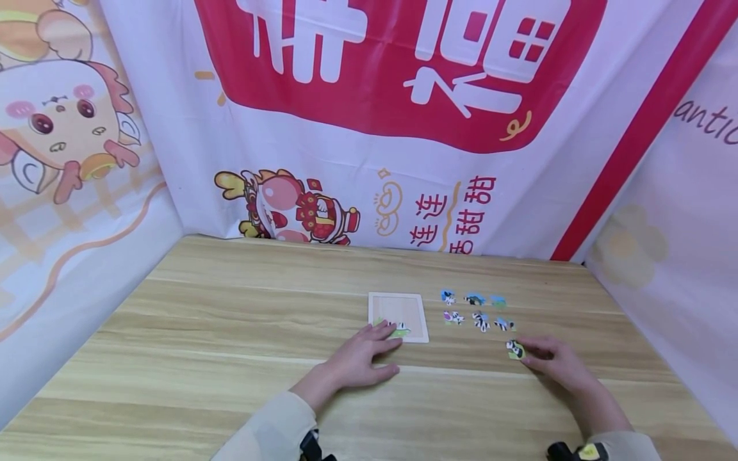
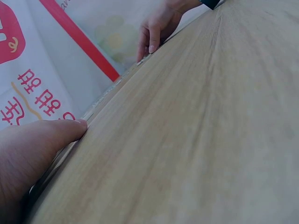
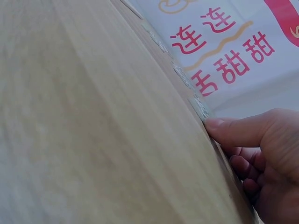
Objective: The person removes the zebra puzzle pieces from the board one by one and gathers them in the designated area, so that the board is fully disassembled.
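Note:
A shallow square puzzle tray (image 1: 425, 323) with a pale rim lies flat on the table. My left hand (image 1: 359, 358) rests over its near left corner, fingers extended and thumb spread to the side. Partly covered by those fingertips, green and white puzzle pieces (image 1: 400, 330) sit along the tray's near edge. To the right, my right hand (image 1: 560, 363) pinches a small jigsaw piece (image 1: 516, 349) with a black, white and green picture, thumb on the near side. In the right wrist view the thumb presses at the edge of this piece (image 3: 200, 108), low over the wood.
Several loose puzzle pieces (image 1: 481, 321) lie in two rows between the tray and my right hand, animal parts and blue sky printed on them. The wood-grain table (image 1: 230, 333) ends at a printed cloth backdrop (image 1: 380, 192), with more cloth at both sides.

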Available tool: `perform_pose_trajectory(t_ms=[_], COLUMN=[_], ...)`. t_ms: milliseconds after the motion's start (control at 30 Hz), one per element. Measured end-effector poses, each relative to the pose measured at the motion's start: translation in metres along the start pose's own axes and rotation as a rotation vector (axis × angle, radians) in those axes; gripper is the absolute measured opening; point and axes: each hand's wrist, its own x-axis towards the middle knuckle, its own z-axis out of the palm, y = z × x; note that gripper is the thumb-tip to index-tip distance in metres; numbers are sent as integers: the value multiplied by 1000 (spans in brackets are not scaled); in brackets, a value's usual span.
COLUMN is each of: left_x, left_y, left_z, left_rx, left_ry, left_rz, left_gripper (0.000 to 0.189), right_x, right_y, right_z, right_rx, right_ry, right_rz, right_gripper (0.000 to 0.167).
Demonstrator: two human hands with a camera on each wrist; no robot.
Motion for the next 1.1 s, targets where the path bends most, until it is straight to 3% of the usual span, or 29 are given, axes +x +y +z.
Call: perform_pose_trajectory(t_ms=[300, 633, 767, 933, 1100], left_x=[0, 0, 0, 0, 0], left_y=[0, 0, 1, 2, 3], left_z=[0, 0, -1, -1, -3], left_rx=[-1, 1, -6, -41, -108], left_ry=[-3, -11, -6, 0, 20], left_rz=[-7, -16, -22, -38, -63], left_gripper=[53, 53, 53, 53, 51], right_x=[-1, -1, 0, 2, 6], right_y=[-5, -5, -2, -1, -16], right_z=[-3, -3, -3, -5, -8], right_rx=[15, 11, 57, 149, 88], right_ry=[-39, -39, -23, -37, -16], right_rz=[67, 75, 73, 110, 85], right_gripper=[44, 45, 46, 53, 56])
